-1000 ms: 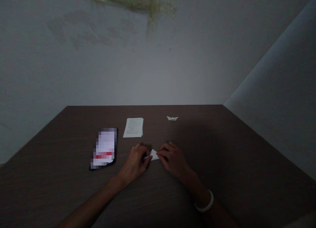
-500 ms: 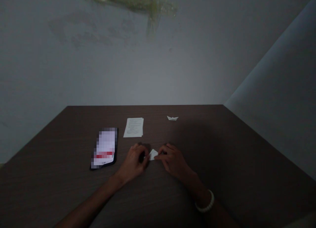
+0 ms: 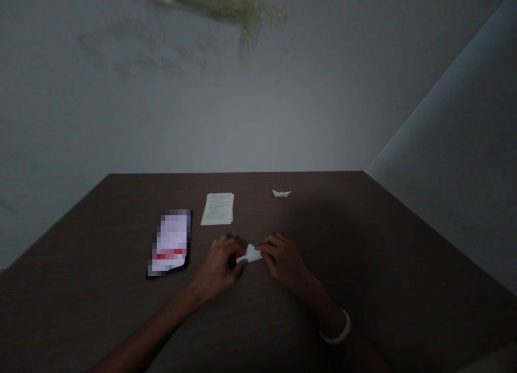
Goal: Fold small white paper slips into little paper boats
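A small folded piece of white paper (image 3: 252, 254), peaked at the top with a band along its lower edge, is held between my two hands just above or on the table. My left hand (image 3: 221, 262) pinches its left end between thumb and fingers. On the other side, my right hand (image 3: 283, 259) grips the right end, its fingertips covering that corner. Beyond the hands sits a little white paper boat (image 3: 281, 194).
The brown wooden table (image 3: 250, 335) reaches back to a grey wall. To the left lies a phone (image 3: 169, 244) with a blurred screen, and near it a stack of printed paper sheets (image 3: 218, 209). A pale bracelet (image 3: 337, 330) circles my right wrist.
More of the folded paper's lower band now shows between my hands. My right fingers have shifted slightly along its edge. The view has moved a little; phone, sheets and boat stay put.
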`<control>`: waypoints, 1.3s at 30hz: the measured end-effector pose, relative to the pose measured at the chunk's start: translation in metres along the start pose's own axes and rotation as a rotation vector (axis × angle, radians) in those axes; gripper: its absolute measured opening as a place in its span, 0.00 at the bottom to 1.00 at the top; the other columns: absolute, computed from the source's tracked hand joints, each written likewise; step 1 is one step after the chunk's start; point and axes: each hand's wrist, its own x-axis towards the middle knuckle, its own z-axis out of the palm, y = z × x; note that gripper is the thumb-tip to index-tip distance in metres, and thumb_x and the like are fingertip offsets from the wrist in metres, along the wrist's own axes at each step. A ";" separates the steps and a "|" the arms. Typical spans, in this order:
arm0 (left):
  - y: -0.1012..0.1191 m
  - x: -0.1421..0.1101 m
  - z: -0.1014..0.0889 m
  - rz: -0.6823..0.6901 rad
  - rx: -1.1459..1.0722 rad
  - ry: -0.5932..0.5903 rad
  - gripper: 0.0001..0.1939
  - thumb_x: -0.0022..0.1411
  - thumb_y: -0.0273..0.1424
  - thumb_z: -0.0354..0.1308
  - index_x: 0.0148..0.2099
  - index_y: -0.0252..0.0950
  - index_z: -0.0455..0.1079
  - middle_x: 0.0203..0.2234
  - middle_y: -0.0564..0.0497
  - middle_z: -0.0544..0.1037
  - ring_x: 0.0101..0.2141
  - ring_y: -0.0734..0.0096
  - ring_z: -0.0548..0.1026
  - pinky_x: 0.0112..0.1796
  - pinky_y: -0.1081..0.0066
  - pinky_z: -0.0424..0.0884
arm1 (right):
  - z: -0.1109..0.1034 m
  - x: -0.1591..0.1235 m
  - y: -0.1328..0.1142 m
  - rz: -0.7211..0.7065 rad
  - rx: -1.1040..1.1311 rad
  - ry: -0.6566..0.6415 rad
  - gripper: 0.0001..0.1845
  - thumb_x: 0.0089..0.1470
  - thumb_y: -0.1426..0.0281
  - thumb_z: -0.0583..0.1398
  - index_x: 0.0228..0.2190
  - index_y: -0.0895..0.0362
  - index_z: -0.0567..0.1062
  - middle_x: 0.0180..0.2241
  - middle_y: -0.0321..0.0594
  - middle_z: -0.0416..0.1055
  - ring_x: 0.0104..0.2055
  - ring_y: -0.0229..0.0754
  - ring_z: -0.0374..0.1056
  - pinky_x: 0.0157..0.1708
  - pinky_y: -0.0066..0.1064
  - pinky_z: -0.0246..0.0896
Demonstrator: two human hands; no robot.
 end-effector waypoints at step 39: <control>-0.002 0.003 0.000 -0.047 0.029 0.017 0.06 0.59 0.24 0.54 0.31 0.35 0.70 0.28 0.49 0.75 0.36 0.61 0.68 0.37 0.62 0.61 | 0.001 0.000 0.003 -0.144 -0.122 -0.074 0.16 0.57 0.77 0.59 0.39 0.44 0.79 0.39 0.36 0.71 0.43 0.43 0.58 0.42 0.36 0.50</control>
